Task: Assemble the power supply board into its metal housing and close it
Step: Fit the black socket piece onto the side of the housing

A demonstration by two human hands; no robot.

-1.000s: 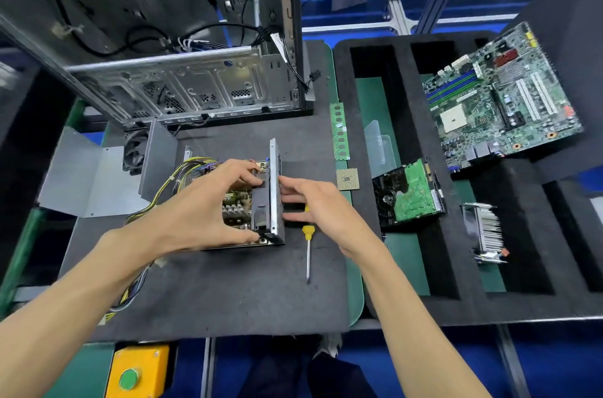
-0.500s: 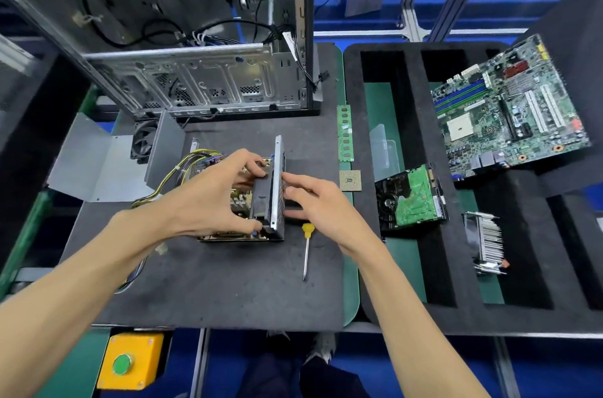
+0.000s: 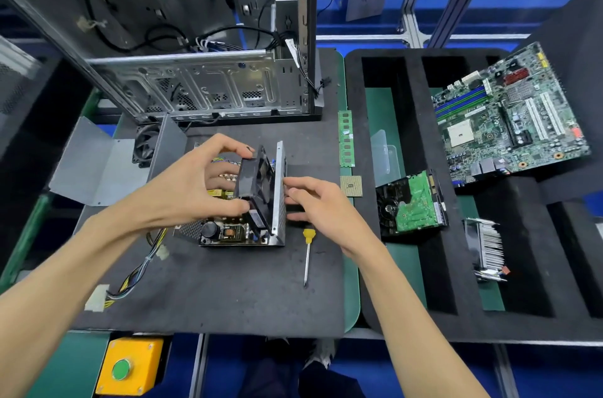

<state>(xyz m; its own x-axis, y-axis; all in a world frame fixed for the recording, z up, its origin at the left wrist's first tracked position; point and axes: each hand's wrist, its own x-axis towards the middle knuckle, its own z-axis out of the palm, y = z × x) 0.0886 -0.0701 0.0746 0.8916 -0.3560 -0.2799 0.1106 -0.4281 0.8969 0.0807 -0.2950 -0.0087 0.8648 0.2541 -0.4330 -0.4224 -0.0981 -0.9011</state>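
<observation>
The power supply board (image 3: 228,232) lies in its open metal housing (image 3: 279,202) on the dark mat, with the housing's perforated end wall standing upright on the right. A black fan (image 3: 253,182) stands tilted just inside that wall. My left hand (image 3: 192,189) grips the fan, fingers over its top edge and thumb at its lower edge. My right hand (image 3: 318,205) touches the outer face of the end wall with its fingertips. The yellow and black cable bundle (image 3: 140,270) trails off to the lower left. A bent grey metal cover (image 3: 98,166) lies to the left.
A yellow-handled screwdriver (image 3: 306,254) lies right of the housing. An open computer case (image 3: 195,39) stands behind. A memory stick (image 3: 346,138) and processor chip (image 3: 351,185) lie at the mat's right edge. The foam tray (image 3: 414,316) holds a hard drive (image 3: 411,202), motherboard (image 3: 509,117) and heatsink (image 3: 486,247).
The black fan has tilted up away from the end wall in my left hand, and more of the board shows below it. My right hand stays at the wall's outer face.
</observation>
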